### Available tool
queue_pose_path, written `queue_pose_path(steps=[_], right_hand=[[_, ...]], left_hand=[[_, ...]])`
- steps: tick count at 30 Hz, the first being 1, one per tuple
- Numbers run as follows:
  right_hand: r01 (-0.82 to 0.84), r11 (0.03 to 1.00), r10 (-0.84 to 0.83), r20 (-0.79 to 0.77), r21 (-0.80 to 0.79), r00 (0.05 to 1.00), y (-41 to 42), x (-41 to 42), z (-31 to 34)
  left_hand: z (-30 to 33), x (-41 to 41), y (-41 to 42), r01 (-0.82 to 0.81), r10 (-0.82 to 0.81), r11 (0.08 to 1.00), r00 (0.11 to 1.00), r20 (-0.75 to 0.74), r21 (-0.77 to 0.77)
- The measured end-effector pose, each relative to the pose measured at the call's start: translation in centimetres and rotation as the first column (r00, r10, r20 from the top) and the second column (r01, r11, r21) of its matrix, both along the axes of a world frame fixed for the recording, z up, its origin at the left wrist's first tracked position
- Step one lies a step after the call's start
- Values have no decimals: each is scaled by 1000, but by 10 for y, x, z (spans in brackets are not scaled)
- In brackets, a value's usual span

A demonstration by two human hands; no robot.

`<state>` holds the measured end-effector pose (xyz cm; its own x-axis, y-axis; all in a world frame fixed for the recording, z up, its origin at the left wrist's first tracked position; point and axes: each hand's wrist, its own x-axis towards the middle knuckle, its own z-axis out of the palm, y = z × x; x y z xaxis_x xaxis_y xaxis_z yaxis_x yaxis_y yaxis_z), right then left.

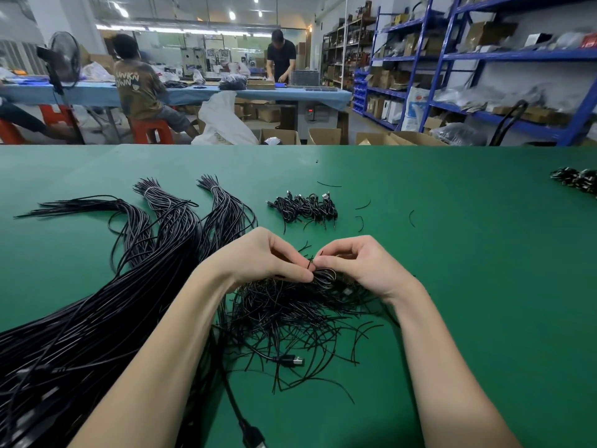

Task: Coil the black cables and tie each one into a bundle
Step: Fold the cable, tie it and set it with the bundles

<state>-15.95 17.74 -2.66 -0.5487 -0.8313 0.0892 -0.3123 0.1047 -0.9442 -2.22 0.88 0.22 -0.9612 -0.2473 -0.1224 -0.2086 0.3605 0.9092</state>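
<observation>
- Sprawling across the left of the green table, a thick mass of loose black cables fans out from the near-left corner, its far ends gathered into three tufts, two of them tied.
- The left hand has fingers curled, pinching a thin black tie at the top of a coiled cable.
- That coil sits just above a heap of short black ties, between both hands.
- The right hand has fingers curled too, pinching the same tie, thumb tips nearly touching.
- Finished bundles lie beyond the hands; more bundles sit at the far right edge.
</observation>
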Motion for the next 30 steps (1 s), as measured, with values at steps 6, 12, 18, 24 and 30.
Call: queue_pose_path(steps=[6,12,18,24,30], right_hand=[[269,963,-249,-473,-26,845,-15,6,11],[211,946,-316,-546,-248,776,-26,17,3],[223,954,-293,-469,-199,833,-17,14,0],[254,958,-262,-44,-134,964,-16,15,12],[275,952,-260,119,-136,958,-13,13,12]], left_hand=[[-5,-13,8,-290,260,927,954,-149,-239],[-10,-14,5,-455,392,879,858,-332,-138],[-15,-22,14,-492,316,819,816,-484,-296],[-17,-22,19,-470,137,759,792,-595,-451],[-18,-22,23,-406,-25,724,792,-610,-557]])
